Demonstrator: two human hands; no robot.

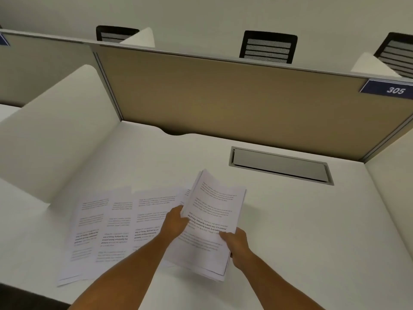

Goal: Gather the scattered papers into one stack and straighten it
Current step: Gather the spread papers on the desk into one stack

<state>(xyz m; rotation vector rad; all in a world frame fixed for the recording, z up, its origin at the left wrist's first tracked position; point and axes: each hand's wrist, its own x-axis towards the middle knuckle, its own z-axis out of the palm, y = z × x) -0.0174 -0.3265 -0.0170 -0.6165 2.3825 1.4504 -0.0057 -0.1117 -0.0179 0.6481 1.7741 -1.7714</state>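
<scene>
A small stack of thin white paper is held up over the desk, tilted, with its top edge bent back a little. It is gripped at its left edge by the left hand, fingers curled round the paper. Its lower right side is pinched by the right hand, thumb on top of the page. The edges of the stack are not lined up; the corners at the bottom stick out unevenly.

More sheets are spread flat on the desk to the left of the stack, side by side and overlapping like a fan. Their bottom corners reach close to the front edge of the desk. Black printed lines are seen on every page, some in bold, but the words are too blurry to read.

The desk is smooth and white. A lot of bare room is left on the right side and behind the papers. A flat grey lid, long and rectangular, is set into the desk at the back. A tan panel with a grey metal frame stands behind it, and white rounded dividers stand at the sides. A blue tag with "305" in white is fixed on the panel's right corner. Black mesh chairs are seen beyond.
</scene>
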